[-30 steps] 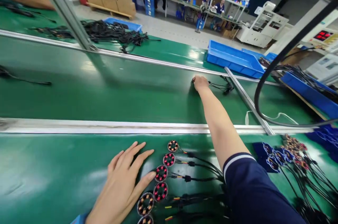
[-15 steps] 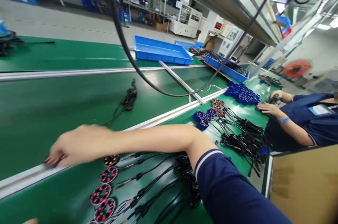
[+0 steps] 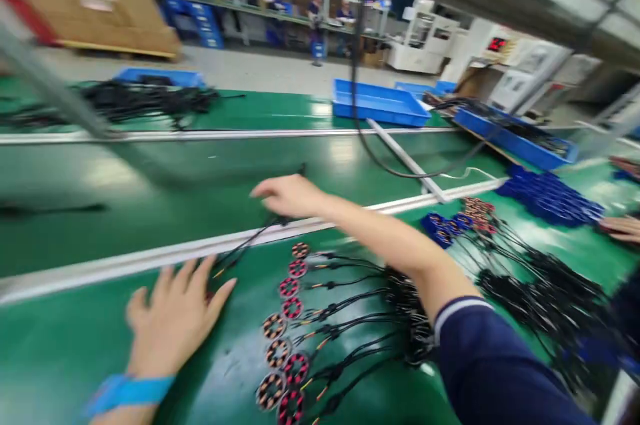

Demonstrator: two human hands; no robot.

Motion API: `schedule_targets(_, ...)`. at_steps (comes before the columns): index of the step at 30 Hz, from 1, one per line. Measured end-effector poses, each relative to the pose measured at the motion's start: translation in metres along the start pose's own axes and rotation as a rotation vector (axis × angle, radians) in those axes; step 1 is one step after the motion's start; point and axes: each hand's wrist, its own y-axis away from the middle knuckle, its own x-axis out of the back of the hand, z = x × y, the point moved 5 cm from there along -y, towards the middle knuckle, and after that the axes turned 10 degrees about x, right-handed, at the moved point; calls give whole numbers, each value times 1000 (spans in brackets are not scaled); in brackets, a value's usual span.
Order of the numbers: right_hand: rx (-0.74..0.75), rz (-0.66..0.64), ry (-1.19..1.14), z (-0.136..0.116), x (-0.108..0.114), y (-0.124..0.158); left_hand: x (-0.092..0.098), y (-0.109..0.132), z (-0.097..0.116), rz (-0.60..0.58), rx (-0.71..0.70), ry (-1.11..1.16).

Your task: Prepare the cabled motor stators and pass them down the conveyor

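Note:
My right hand (image 3: 289, 197) hovers over the metal rail (image 3: 150, 255) between the belt and the table, fingers pinched on a thin black cable (image 3: 245, 245) that trails down and left toward my left hand. My left hand (image 3: 175, 318) lies flat on the green table (image 3: 60, 345), fingers apart, with a blue wristband. The cable's far end reaches my left fingertips; blur hides what is on it. Just right of my left hand runs a row of round wound coils (image 3: 285, 338), red and orange, with black leads going right under my right arm.
The green conveyor belt (image 3: 200, 171) runs behind the rail. Blue trays (image 3: 380, 101) stand at the far side, a cable heap (image 3: 145, 99) at far left. Blue parts (image 3: 550, 195) and tangled leads (image 3: 540, 278) lie right. A co-worker's hand (image 3: 620, 228) rests at the right edge.
The view has swung back left. My right hand has come from the rail's left up over its middle, with the black cable in it. My left hand is back in view, flat on the table.

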Motion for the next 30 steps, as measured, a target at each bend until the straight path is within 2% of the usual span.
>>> schedule_targets(1,-73,21,73,27,9,5,5,7,0,-32,-8,-40)
schedule_targets(3,-160,-56,224,72,13,12,12,10,4,-103,18,-91)
schedule_targets(5,-181,-198,297,99,3,16,15,7,5,-161,68,-118)
schedule_targets(6,-149,-260,303,103,-5,17,16,5,4,-187,92,-120)
schedule_targets(9,-6,-374,301,92,-32,11,16,4,-9,-260,144,-101)
schedule_targets(12,73,-398,354,73,-46,2,13,3,-24,-323,163,-52)
schedule_targets(15,62,-411,389,64,-42,5,10,1,-30,-354,108,36)
schedule_targets(18,26,-414,390,60,-28,24,9,-2,-29,-338,50,86)
schedule_targets(22,-25,-417,400,54,-15,64,12,-3,-24,-330,10,72)
schedule_targets(25,-42,-404,424,47,-4,109,12,-3,-22,-334,-19,45)
schedule_targets(27,-54,-294,394,33,10,153,11,-3,-22,-326,-45,25)
schedule_targets(30,-131,-179,289,-4,21,237,13,-4,-21,-262,-37,12)
